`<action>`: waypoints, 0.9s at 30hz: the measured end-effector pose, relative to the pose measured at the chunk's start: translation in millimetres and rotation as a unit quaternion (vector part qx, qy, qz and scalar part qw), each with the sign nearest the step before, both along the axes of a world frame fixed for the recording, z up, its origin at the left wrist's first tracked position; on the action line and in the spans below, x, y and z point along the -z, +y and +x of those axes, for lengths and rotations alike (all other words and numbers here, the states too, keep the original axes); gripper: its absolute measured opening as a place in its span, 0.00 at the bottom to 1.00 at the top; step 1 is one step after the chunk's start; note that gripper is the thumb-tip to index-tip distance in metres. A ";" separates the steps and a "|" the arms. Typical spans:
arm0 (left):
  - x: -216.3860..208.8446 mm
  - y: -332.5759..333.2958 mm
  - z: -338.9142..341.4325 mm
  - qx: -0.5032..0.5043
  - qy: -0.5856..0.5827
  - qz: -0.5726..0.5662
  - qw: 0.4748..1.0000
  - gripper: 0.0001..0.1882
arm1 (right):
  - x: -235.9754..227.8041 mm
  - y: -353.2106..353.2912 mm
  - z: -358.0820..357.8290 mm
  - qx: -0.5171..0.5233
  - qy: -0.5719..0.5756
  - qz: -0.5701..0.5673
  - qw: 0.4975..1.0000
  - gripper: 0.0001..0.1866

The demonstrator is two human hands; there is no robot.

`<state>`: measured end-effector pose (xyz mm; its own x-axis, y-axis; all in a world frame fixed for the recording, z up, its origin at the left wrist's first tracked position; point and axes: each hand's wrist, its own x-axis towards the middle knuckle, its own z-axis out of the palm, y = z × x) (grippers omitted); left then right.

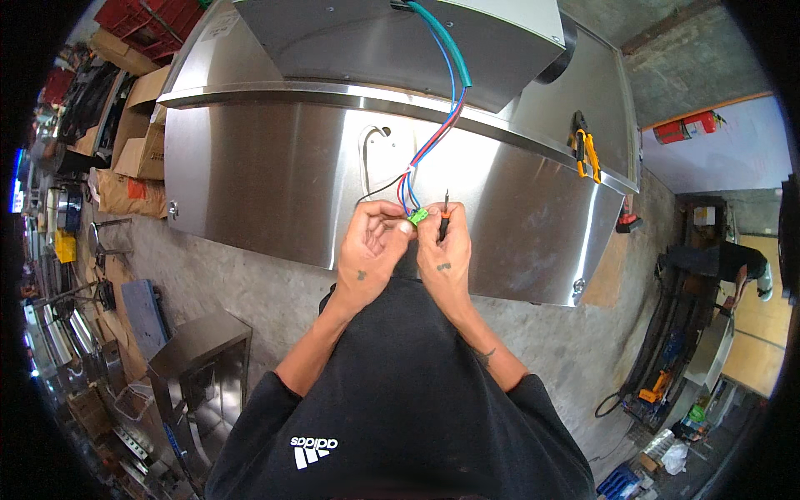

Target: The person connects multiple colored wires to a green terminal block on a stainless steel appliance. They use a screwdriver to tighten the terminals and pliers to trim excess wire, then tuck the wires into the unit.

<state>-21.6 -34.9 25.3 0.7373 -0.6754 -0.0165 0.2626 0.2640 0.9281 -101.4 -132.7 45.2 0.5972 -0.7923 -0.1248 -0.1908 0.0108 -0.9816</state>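
Note:
A small green terminal block point(418, 217) sits between my hands above the steel panel. My left hand point(372, 243) is closed, its fingertips pinching the block's left side. Red, blue and black wires point(432, 143) run down to the block from a teal sleeve point(455, 50). My right hand point(444, 250) is closed around a small screwdriver point(444, 223) with an orange and black handle, its shaft pointing away from me. The fingertips of that hand also touch the block's right side. Where each wire enters the block is partly hidden by my fingers.
A stainless steel unit point(250, 183) lies in front of me, with a grey box point(400, 62) on it. Yellow-handled pliers point(586, 150) rest on its right ledge. A steel frame point(200, 358) stands left. Another person point(725, 262) is at the far right.

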 end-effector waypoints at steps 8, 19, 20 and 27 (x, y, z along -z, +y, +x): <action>10.9 2.4 0.7 -0.020 -0.253 0.056 0.966 0.25 | 3.9 0.4 -0.8 -0.033 0.010 0.022 0.999 0.14; 13.3 7.3 10.5 -0.068 -0.213 0.048 0.973 0.23 | -12.7 -12.4 -16.0 -0.105 0.016 0.026 0.994 0.17; 13.8 7.9 11.4 -0.060 -0.209 0.051 0.975 0.24 | -11.1 -15.9 -17.9 -0.121 0.021 -0.064 0.990 0.16; 8.9 7.0 14.0 -0.033 -0.220 0.055 0.973 0.24 | -17.5 -15.5 -26.6 -0.149 -0.011 -0.292 0.945 0.12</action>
<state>-7.6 -27.9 16.4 0.7313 -0.6381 0.2409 -0.1806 0.1595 0.9705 -128.0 -148.3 62.7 0.8016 -0.5191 0.2967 -0.0804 -0.5853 -0.8068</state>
